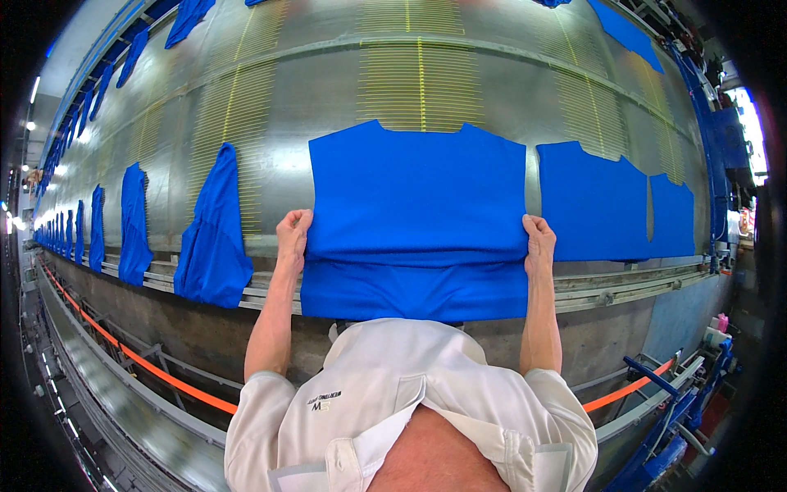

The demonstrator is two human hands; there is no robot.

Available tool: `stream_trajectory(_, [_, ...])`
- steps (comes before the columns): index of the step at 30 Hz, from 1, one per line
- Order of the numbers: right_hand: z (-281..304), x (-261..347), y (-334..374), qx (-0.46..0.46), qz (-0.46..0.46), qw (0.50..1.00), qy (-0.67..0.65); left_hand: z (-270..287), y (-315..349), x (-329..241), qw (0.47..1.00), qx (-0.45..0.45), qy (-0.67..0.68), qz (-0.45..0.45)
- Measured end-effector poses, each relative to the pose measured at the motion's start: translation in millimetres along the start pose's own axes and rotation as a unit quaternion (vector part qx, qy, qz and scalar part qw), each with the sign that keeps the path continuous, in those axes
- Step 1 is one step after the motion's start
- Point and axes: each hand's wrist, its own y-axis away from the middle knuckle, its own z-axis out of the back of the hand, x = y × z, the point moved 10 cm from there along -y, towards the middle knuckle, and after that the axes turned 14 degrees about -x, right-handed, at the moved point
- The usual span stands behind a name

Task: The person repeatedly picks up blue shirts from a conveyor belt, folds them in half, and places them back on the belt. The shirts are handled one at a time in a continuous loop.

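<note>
Left hand (293, 236) closed, thumb against fingers, I grip the left edge of a wide blue panel (418, 193); my right hand (539, 239) pinches its opposite edge at nearly the same height. The panel lies in front of me, its upper part flat on a grey metal table (311, 90) marked with yellow lines (421, 90). Its far edge has two peaks with a shallow dip between them. Nearer me, the cloth buckles into a fold running across, and the bottom part comes over the table's near rails (607, 293) to just in front of my white shirt (443, 353). Just beside it on the right lies a second blue piece (590, 201), with a third piece (674, 217) next to that. To my left, a narrower, creased piece (217, 230) reaches over the rails, and more blue pieces (135, 230) line the edge beyond it
</note>
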Motion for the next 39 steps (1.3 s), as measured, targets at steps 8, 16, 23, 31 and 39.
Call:
stream_trajectory(8, [-9.9,54.1,29.8,0.068,-0.018,0.997,0.015,-5.3,20.5,-40.5,0.996,0.050,0.045,0.051])
stream_trajectory(16, [-44.1,170.8,16.1,0.091,0.065,0.993,-0.046,-32.9,9.3,-160.3,0.981,0.126,0.148,0.005])
stream_trajectory(23, [-71.6,167.8,-16.9,0.100,0.082,0.982,-0.136,-49.4,-16.4,-161.0,0.968,0.080,0.223,-0.086])
stream_trajectory(31, [-46.5,62.4,-26.3,0.047,0.000,0.998,-0.036,-29.4,-35.9,-39.1,0.997,0.019,0.078,-0.014])
stream_trajectory(39, [-16.2,14.8,-11.5,0.026,-0.025,0.999,-0.006,-10.0,-16.8,-7.0,1.000,0.005,0.014,0.014])
